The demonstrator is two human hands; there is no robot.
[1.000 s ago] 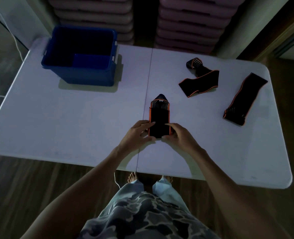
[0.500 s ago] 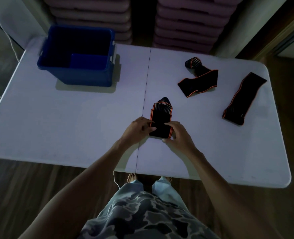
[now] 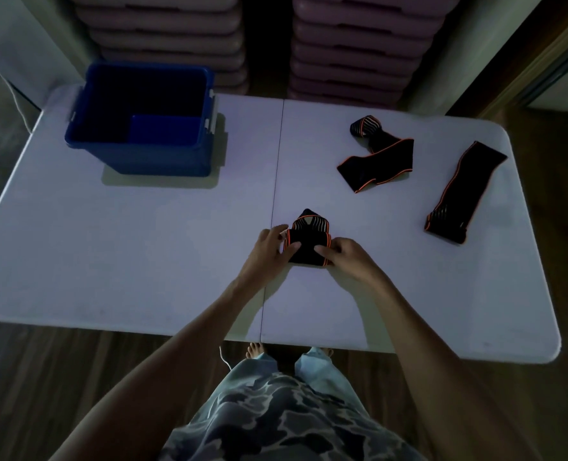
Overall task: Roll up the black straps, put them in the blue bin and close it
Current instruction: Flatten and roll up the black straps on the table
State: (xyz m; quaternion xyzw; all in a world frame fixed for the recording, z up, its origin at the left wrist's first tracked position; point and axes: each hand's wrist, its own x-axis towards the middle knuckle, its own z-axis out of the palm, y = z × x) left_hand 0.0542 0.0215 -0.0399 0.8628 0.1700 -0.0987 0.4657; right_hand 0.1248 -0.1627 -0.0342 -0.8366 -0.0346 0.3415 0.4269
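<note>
The left grip (image 3: 268,251) and right grip (image 3: 349,257) have rolled the strap (image 3: 306,243) further away from the bench's (image 3: 136,247) near edge. The roll is fatter now, and just the striped tip is left flat beyond it.

Grey-blue camouflage-print clothing (image 3: 276,414), forearms (image 3: 189,344) uncovered, feet (image 3: 255,349) bare.

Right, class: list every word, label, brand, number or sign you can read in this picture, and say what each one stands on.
No text can be read anywhere in this dim picture.
Open blue plastic bin: plain walls, no label visible.
Half-rolled black strap with orange edges, bent black strap, straight black strap: only stripes, no readable brand.
White folding table: no markings visible.
</note>
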